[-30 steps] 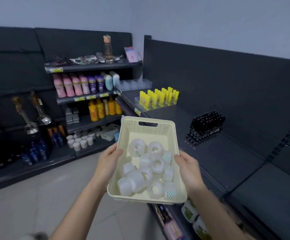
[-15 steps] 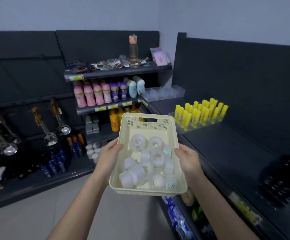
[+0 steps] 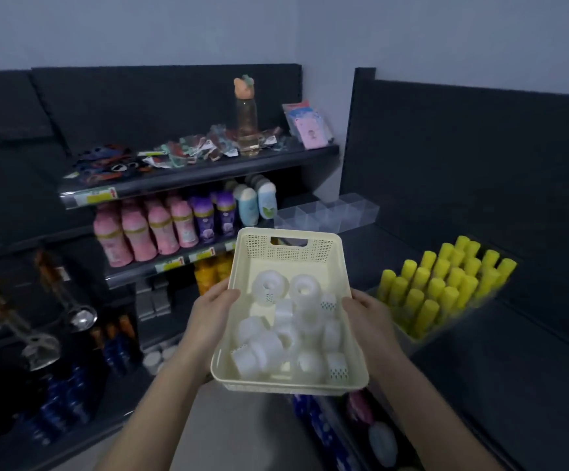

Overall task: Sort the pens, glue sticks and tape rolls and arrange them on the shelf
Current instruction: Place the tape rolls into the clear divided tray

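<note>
Tape rolls (image 3: pixel 290 329) in basket (image 3: pixel 286 248), both hands (image 3: pixel 210 312) (image 3: pixel 368 317) gripping.

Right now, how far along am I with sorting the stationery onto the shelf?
Done: the yellow glue sticks stand upright on the shelf. In hand: your left hand and right hand grip the sides of the cream basket, which holds the tape rolls. Left: those rolls are not yet on the shelf, and the clear compartments at its back look empty. Pens are out of view, so I cannot judge them.
</note>
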Motion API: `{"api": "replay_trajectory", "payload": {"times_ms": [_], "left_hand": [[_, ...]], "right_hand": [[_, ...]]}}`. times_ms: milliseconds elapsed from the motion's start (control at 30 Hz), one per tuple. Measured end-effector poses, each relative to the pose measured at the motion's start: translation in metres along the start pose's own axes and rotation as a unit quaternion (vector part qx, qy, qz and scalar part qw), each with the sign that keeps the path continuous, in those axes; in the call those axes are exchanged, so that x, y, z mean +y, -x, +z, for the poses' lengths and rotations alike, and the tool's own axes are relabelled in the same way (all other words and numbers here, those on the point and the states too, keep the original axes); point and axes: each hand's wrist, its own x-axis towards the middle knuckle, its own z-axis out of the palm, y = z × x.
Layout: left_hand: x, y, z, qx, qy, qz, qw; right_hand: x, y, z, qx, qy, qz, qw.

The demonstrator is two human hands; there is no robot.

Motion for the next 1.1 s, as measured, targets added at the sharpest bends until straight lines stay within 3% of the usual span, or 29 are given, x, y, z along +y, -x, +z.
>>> {"api": "replay_trajectory", "payload": {"times_ms": [300,467,600,867,1100], "left_hand": [[0.030,-0.176,0.027,-0.123,-0.053,0.010,0.991],[0.046,-0.235,0.058,-0.210,-0.103,0.007,0.972],[0.047,-0.269,0.093,-0.279,-0.127,-0.001,0.952],[0.049,-0.342,0.173,-0.382,-0.200,0.041,0.901],[0.024,-0.387,0.232,-0.427,-0.233,0.056,0.872]], "right_hand": [[-0.022,-0.096,0.041,0.172,-0.033,0.005,0.985],[-0.032,-0.120,0.043,0.234,-0.082,0.019,0.969],[-0.037,-0.142,0.032,0.305,-0.059,0.018,0.950],[-0.029,-0.219,-0.009,0.392,0.008,0.038,0.919],[-0.019,-0.252,-0.028,0.439,0.020,0.057,0.896]]}}
